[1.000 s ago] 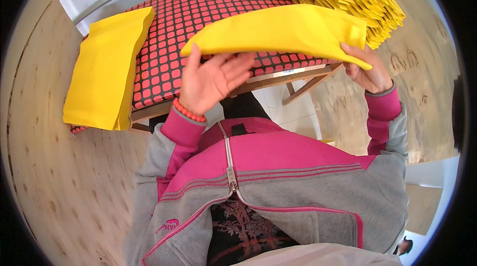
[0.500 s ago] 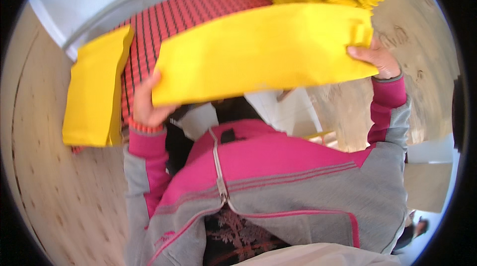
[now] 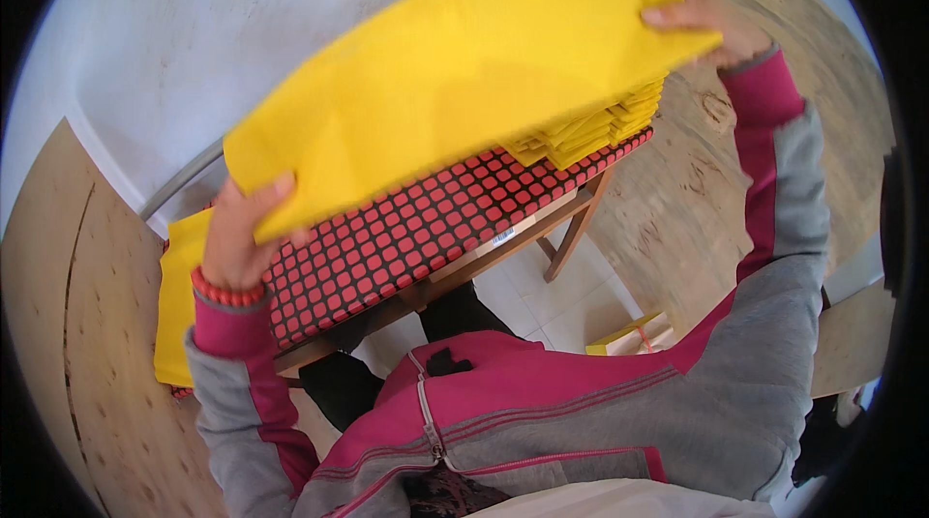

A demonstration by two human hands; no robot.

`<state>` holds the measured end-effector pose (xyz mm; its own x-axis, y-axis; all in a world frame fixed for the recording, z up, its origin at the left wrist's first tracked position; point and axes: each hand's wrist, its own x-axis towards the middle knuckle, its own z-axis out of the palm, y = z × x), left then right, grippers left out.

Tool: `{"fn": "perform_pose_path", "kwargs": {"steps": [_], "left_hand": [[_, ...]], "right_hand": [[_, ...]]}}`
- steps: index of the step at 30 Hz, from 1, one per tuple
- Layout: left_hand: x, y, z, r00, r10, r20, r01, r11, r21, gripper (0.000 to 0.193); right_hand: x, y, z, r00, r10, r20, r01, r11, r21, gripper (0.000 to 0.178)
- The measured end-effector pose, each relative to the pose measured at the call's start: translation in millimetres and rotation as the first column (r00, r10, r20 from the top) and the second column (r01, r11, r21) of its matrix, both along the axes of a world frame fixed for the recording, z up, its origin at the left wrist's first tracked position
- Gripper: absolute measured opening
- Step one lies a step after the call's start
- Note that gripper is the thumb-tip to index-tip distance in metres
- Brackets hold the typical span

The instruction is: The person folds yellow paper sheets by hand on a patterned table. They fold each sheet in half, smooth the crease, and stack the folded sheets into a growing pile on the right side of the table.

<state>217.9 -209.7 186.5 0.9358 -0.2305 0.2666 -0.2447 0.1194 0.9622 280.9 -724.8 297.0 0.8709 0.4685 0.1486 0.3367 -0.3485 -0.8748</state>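
Note:
A long yellow fabric-like sheet [image 3: 455, 83] is stretched between my two hands above a table, its right end higher than its left. My left hand [image 3: 237, 237], with a red beaded bracelet at the wrist, pinches the lower left corner, thumb on top. My right hand [image 3: 711, 25] grips the right end, thumb on the near face and fingers behind. Under the sheet's right part sits a stack of folded yellow pieces [image 3: 605, 131], partly hidden. Another yellow piece [image 3: 176, 305] lies at the table's left end, partly behind my left wrist.
The narrow table has a red-and-black checked cover [image 3: 387, 247] and wooden legs [image 3: 573, 237]. A pale wall [image 3: 242, 25] stands behind it, with wood-grained surfaces [image 3: 106, 325] to the left and right. A small box with a yellow edge [image 3: 634, 336] is on the tiled floor.
Both hands have carried the yellow sheet up and away from my body, its left end shifting leftward. More of the checked cover now shows below it, and the view has shifted.

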Motion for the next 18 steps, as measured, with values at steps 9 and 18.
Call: {"fn": "perform_pose_path", "kwargs": {"steps": [9, 18], "left_hand": [[201, -100, 96, 0.966, -0.258, -0.004, 0.251, 0.946, -0.203, 0.027], [318, -203, 82, 0.959, -0.248, -0.139, 0.213, 0.950, -0.229, 0.031]], "right_hand": [[168, -89, 54, 0.974, 0.104, -0.203, 0.063, 0.736, 0.675, 0.048], [258, -139, 10, 0.965, -0.042, -0.260, 0.182, 0.821, 0.542, 0.068]]}}
